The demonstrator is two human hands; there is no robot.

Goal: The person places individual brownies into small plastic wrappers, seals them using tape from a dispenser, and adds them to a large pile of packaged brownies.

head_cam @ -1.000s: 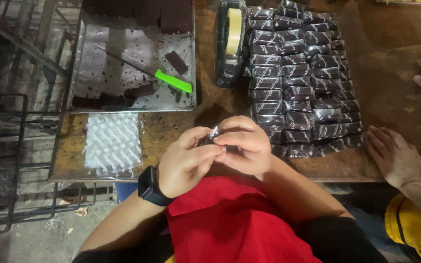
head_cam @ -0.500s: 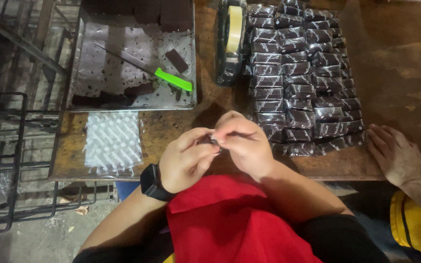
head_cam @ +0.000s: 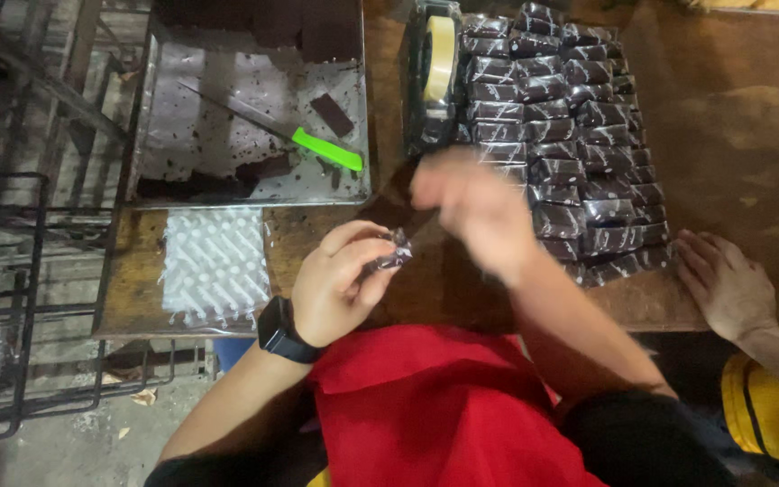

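Note:
My left hand [head_cam: 340, 284], with a black watch on the wrist, pinches a small dark piece wrapped in clear film [head_cam: 395, 253] over the wooden table [head_cam: 732, 135]. Blurred with motion, my right hand [head_cam: 475, 207] is raised toward the tape dispenser [head_cam: 433, 68] and sits apart from the piece; I cannot tell whether it holds anything. Rows of several wrapped dark pieces [head_cam: 561, 135] lie just beyond it.
A metal tray [head_cam: 227, 108] at the back left holds dark crumbs, a loose dark bar and a knife with a green handle [head_cam: 326, 149]. A stack of clear wrappers [head_cam: 214, 266] lies beside it. Another person's hand [head_cam: 723, 284] rests on the table edge at right.
Both hands were together on the wrapped piece. Now my right hand has let go and swung up toward the tape dispenser, while my left hand keeps the piece.

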